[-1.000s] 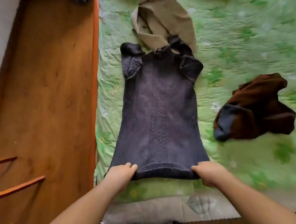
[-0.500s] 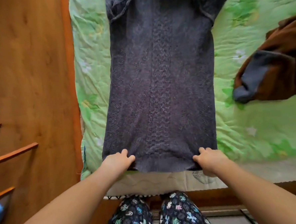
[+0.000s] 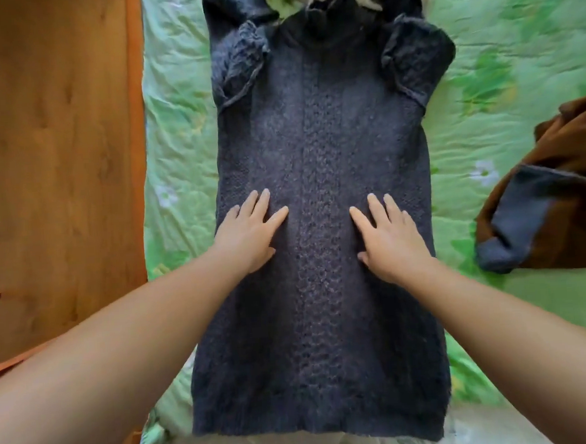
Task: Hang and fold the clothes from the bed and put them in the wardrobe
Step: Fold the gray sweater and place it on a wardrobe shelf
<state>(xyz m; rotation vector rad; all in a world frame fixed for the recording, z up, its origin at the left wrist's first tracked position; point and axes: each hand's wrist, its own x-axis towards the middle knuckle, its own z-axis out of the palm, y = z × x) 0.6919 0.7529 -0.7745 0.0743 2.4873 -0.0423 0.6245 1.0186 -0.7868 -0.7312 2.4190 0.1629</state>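
A dark knitted sweater (image 3: 324, 192) lies flat at centre on the green bedspread (image 3: 484, 114); left hand (image 3: 247, 235) and right hand (image 3: 392, 239) press it with straight fingers, grasping nothing; smoothing outward toward nine and three o'clock would likely flatten it evenly before folding.

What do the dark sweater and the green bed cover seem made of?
Dark sweater: chunky knit, probably wool or acrylic; matte, fuzzy, cable pattern down the middle.
Green bed cover: thin woven fabric, fibre unclear; slight sheen, fine crinkles, printed flowers.
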